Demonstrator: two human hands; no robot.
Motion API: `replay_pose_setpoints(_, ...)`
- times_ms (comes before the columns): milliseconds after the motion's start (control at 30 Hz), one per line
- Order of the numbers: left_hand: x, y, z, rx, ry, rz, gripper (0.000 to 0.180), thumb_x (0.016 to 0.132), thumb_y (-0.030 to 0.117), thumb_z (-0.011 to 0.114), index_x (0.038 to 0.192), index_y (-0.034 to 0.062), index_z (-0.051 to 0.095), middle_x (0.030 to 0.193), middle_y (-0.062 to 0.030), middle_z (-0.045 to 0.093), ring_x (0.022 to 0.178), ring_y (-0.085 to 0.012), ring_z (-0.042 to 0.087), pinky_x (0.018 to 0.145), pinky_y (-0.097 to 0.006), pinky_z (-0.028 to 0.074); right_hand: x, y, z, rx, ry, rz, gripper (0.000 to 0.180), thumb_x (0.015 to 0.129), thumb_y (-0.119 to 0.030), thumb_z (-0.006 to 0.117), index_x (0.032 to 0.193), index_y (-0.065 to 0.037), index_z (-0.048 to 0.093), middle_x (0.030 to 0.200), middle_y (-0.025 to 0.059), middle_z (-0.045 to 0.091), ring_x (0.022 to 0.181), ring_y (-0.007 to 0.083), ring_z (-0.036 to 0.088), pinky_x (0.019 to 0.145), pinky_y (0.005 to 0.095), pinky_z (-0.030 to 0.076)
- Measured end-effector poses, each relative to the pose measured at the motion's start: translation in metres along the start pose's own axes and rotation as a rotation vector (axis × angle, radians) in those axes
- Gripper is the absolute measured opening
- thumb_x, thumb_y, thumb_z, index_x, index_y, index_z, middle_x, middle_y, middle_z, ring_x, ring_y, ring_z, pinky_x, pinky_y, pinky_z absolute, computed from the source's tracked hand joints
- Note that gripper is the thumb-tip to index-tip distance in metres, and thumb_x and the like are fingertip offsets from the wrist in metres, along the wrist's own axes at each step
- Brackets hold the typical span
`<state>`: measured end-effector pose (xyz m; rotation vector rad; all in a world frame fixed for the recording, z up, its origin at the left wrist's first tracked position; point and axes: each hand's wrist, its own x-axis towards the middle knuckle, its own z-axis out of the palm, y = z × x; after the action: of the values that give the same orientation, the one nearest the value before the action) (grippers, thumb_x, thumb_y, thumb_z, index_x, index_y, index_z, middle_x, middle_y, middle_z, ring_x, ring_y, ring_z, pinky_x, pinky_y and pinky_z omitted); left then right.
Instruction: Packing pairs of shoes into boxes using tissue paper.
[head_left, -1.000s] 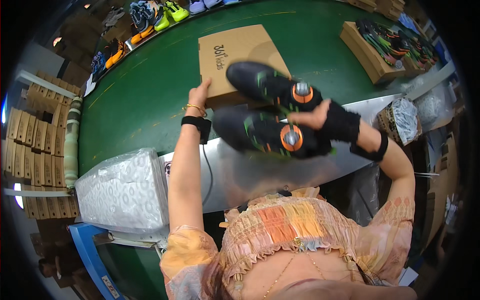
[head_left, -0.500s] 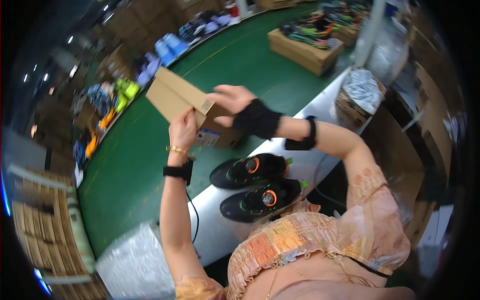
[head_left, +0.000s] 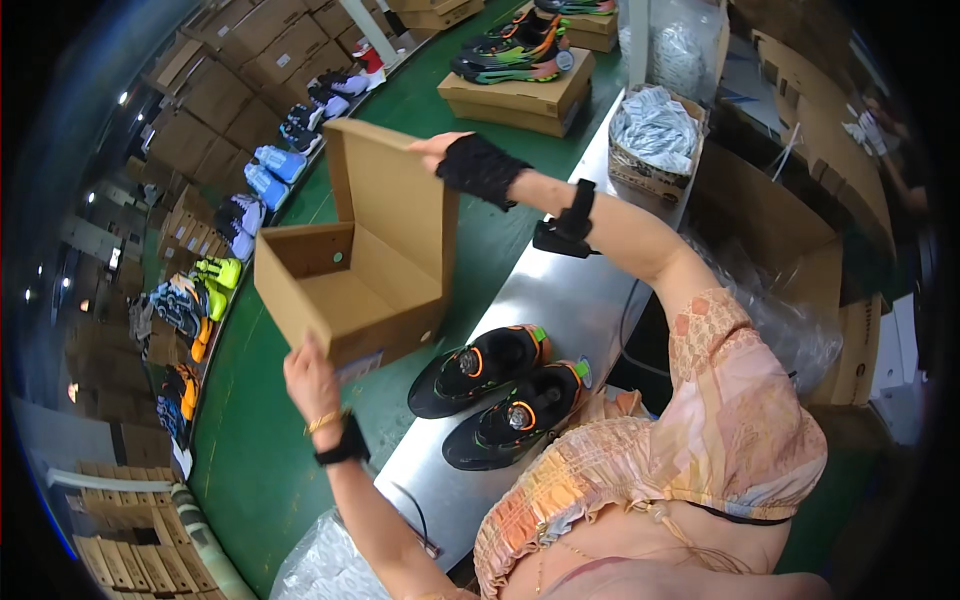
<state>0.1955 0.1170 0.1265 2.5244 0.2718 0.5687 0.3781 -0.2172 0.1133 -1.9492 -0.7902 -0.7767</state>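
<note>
The left hand's (head_left: pixel 313 388) fingers pinch the near-left wall of an open cardboard shoebox (head_left: pixel 395 342); the right hand's (head_left: pixel 478 168) fingers grip its raised lid (head_left: pixel 390 195). Nearer and right, black sneakers (head_left: pixel 525 410) stand on the metal desk (head_left: pixel 560 265).

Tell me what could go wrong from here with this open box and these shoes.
The raised lid might fall shut if the right hand, at its edge, slips. The box could bend if the left hand pulls on its near corner. The black shoes sit on the metal surface close to the patterned blouse, so a lean forward might nudge them.
</note>
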Motion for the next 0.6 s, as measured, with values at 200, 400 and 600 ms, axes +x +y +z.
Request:
replay_pose_setpoints(200,-0.063,-0.108,-0.03,-0.641,-0.139,-0.779,0.046,0.077,0.03,0.049,0.117,0.0075,0.046,0.096,-0.0058,0.053,0.039,-0.0159,0.044,0.038,-0.029,0.04,-0.083,0.053,-0.061,0.154,-0.417,0.702,0.023,0.075,-0.018,0.047,0.089,-0.006,0.06,0.072,0.0088,0.059,0.057,0.0148,0.057,0.053,0.027,0.047)
replay_pose_setpoints(400,-0.091,-0.113,0.002,-0.812,-0.186,-0.795,0.054,0.07,0.002,0.043,0.123,0.0087,0.043,0.076,-0.0079,0.056,0.04,-0.0144,0.045,0.038,-0.027,0.041,-0.107,0.11,-0.168,-0.562,0.155,0.456,0.016,0.072,-0.017,0.048,0.079,-0.007,0.06,0.077,0.0153,0.06,0.074,0.0312,0.058,0.065,0.0384,0.046)
replay_pose_setpoints(600,-0.094,-0.065,0.035,-0.888,-0.348,-0.693,0.052,0.077,0.007,0.044,0.128,0.0074,0.033,0.093,-0.0104,0.055,0.046,-0.0165,0.05,0.041,-0.027,0.044,-0.145,0.109,-0.232,-0.593,-0.444,0.713,0.016,0.069,-0.023,0.056,0.075,-0.011,0.064,0.076,0.0118,0.062,0.074,0.0252,0.06,0.067,0.0342,0.046)
